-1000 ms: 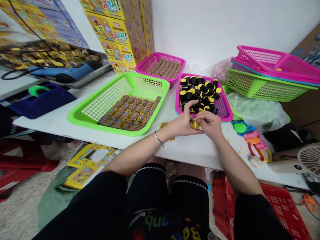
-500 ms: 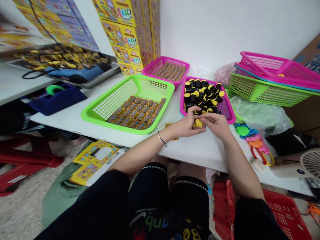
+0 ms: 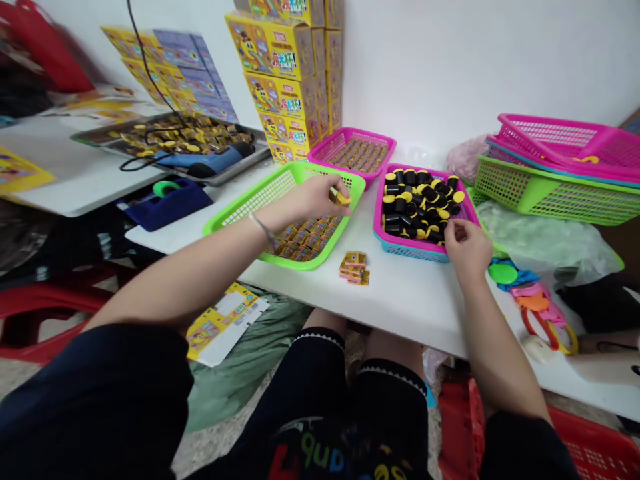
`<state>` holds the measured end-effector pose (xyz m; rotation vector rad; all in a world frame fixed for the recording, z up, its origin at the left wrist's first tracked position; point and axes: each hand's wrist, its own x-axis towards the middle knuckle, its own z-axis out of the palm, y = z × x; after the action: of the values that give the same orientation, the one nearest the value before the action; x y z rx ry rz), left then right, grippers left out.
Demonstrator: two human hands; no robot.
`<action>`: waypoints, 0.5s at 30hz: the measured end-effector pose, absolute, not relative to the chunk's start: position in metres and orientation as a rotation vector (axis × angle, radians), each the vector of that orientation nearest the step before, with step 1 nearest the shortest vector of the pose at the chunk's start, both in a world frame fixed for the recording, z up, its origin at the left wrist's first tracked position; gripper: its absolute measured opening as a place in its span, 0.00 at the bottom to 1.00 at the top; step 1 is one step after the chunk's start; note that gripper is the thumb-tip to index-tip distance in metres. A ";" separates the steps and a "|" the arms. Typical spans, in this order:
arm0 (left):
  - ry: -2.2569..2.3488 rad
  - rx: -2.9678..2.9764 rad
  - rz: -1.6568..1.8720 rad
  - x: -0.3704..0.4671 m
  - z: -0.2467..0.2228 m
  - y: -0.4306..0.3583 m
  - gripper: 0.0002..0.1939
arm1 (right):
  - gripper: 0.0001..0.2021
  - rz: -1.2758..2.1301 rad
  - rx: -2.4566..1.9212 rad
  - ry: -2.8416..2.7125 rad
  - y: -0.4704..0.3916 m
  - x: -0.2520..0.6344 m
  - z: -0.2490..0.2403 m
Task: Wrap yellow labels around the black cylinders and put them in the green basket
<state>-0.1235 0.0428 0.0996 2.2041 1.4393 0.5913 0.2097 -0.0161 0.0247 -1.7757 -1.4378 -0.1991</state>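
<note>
My left hand (image 3: 324,195) is raised over the right part of the green basket (image 3: 227,222), pinching a small yellow-capped canister (image 3: 343,199). Below it, rows of small canisters with printed labels (image 3: 307,239) stand in that basket, partly hidden by my forearm. My right hand (image 3: 469,250) is at the right front rim of the pink basket (image 3: 470,212), its fingers curled together. Whether anything is between those fingertips I cannot make out. Black canisters with yellow caps (image 3: 417,200) lie heaped in the pink basket. A small pile of printed labels (image 3: 355,268) lies between the baskets, near the table edge.
Another pink basket (image 3: 387,139) of canisters stands behind, beside stacked yellow boxes (image 3: 280,57). Stacked baskets (image 3: 555,183) and a plastic bag (image 3: 555,240) are at right. A blue heat gun (image 3: 205,162) rests at the metal tray (image 3: 255,167). A blue tape dispenser (image 3: 175,205) sits at left.
My hands were together in front of the black canisters. The left has moved left over the green basket with a canister; the right has moved to the pink basket's rim. The view has shifted left.
</note>
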 end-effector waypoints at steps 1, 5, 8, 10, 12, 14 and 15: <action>1.514 2.150 0.541 -0.127 0.098 0.065 0.19 | 0.17 -0.188 -1.795 -1.434 -0.016 0.210 0.024; 1.727 2.160 0.329 -0.134 0.074 0.131 0.18 | 0.16 -0.123 -1.867 -1.423 -0.016 0.211 0.026; 1.767 2.224 0.185 -0.137 0.053 0.153 0.18 | 0.16 -0.088 -1.903 -1.443 -0.016 0.211 0.029; 1.771 2.221 0.139 -0.138 0.044 0.158 0.18 | 0.17 -0.078 -1.933 -1.464 -0.016 0.210 0.031; 1.758 2.216 0.125 -0.138 0.038 0.159 0.19 | 0.16 -0.070 -1.970 -1.472 -0.016 0.209 0.033; 1.725 2.226 0.143 -0.136 0.037 0.158 0.22 | 0.15 -0.047 -2.014 -1.471 -0.016 0.209 0.035; 1.692 2.248 0.165 -0.135 0.038 0.156 0.24 | 0.15 -0.030 -2.036 -1.471 -0.016 0.209 0.036</action>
<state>-0.1348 0.1561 0.0378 2.2480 1.6921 0.1648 0.2093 -0.0158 0.0362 -2.0361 -1.4714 -0.0304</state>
